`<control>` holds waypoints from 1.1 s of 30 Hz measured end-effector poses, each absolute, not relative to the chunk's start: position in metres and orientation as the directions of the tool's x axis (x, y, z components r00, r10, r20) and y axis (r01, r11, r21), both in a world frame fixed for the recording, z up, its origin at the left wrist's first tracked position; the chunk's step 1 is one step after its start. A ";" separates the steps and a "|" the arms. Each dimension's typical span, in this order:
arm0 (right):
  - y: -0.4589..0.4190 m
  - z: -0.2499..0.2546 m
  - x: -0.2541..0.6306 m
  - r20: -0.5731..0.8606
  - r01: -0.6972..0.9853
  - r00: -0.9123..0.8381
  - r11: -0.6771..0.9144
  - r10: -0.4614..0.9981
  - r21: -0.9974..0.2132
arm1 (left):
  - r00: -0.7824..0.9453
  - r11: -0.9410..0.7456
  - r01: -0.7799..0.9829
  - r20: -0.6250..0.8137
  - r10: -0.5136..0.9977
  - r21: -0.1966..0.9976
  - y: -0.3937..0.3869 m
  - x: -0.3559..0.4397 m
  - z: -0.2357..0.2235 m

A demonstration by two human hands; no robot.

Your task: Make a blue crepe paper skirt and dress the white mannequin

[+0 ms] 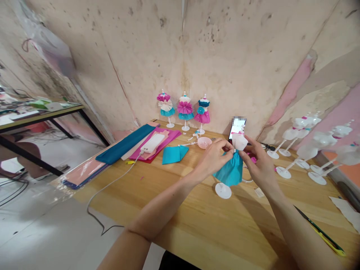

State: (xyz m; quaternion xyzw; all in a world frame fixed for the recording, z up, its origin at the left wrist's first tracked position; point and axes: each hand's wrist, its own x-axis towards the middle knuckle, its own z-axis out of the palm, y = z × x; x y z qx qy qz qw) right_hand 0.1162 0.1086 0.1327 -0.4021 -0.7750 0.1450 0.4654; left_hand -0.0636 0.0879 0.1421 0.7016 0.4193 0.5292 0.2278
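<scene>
One white mannequin (239,141) mid-table (168,213), held by both: left hand (212,159) with fingers pinched together on teal paper skirt (231,171) at waist; right hand (260,167) with fingertips by bust, closure unclear on my feed. Phone (237,127) just behind; three dressed mannequins (185,108) beyond.

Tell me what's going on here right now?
A person holds a small white mannequin at its waist with the left hand and right hand, above its teal paper skirt, over a wooden table. Three dressed mannequins stand behind, and bare mannequins stand to the right.
</scene>
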 end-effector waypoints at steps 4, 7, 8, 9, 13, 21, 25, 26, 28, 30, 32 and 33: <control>0.118 0.129 0.119 0.496 0.205 -0.330 0.574 0.803 -0.793 | 0.153 -0.512 0.170 0.490 0.858 0.842 0.095 -0.066 0.140; 0.124 0.123 0.120 0.448 0.111 -0.336 0.508 0.828 -0.854 | 0.151 -0.456 0.125 0.437 0.887 0.881 0.104 -0.070 0.134; 0.126 0.121 0.121 0.445 0.105 -0.325 0.500 0.834 -0.860 | 0.138 -0.431 0.115 0.415 0.899 0.895 0.107 -0.072 0.132; 0.128 0.119 0.122 0.446 0.102 -0.316 0.497 0.838 -0.862 | 0.123 -0.404 0.101 0.392 0.912 0.909 0.111 -0.074 0.129; 0.128 0.119 0.122 0.430 0.070 -0.358 0.483 0.829 -0.873 | 0.121 -0.305 0.010 0.302 0.946 0.952 0.123 -0.078 0.119; 0.117 0.122 0.110 0.485 0.118 -0.487 0.605 0.727 -0.788 | 0.246 -0.146 -0.218 0.199 0.949 0.965 0.127 -0.066 0.102; 0.116 0.118 0.105 0.534 0.212 -0.562 0.734 0.632 -0.645 | 0.253 -0.133 -0.292 0.211 0.944 0.947 0.124 -0.065 0.096; 0.116 0.118 0.104 0.534 0.230 -0.570 0.745 0.625 -0.626 | 0.258 -0.132 -0.301 0.214 0.942 0.944 0.125 -0.065 0.095; 0.116 0.118 0.105 0.547 0.269 -0.570 0.768 0.613 -0.581 | 0.269 -0.123 -0.318 0.214 0.939 0.940 0.126 -0.065 0.092; 0.116 0.119 0.106 0.575 0.318 -0.555 0.792 0.601 -0.521 | 0.278 -0.115 -0.327 0.212 0.937 0.938 0.128 -0.065 0.089; 0.115 0.120 0.106 0.610 0.368 -0.525 0.804 0.594 -0.466 | 0.289 -0.108 -0.330 0.209 0.934 0.938 0.129 -0.063 0.087; 0.115 0.120 0.106 0.625 0.388 -0.508 0.805 0.593 -0.449 | 0.293 -0.104 -0.333 0.207 0.934 0.937 0.129 -0.061 0.087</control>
